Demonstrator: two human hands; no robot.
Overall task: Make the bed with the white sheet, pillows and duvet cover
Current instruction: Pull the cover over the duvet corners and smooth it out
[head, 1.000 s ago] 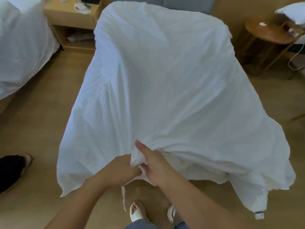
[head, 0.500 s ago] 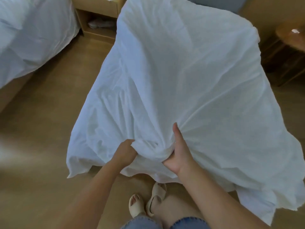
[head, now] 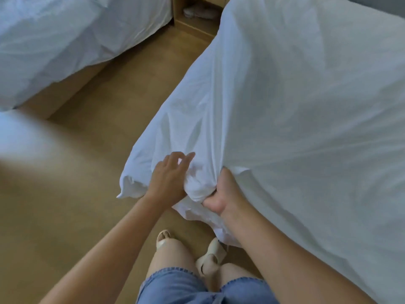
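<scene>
Your right hand (head: 221,191) clenches a bunch of the duvet cover (head: 295,110) draped over the bed, anchoring it; your left hand (head: 169,176) lies released, fingers straight, smoothing toward the corner.

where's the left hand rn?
Head view, lower centre: the left hand lies with fingers extended on the bunched near edge of the white cover, just left of the right hand, which grips that bunch.
</scene>
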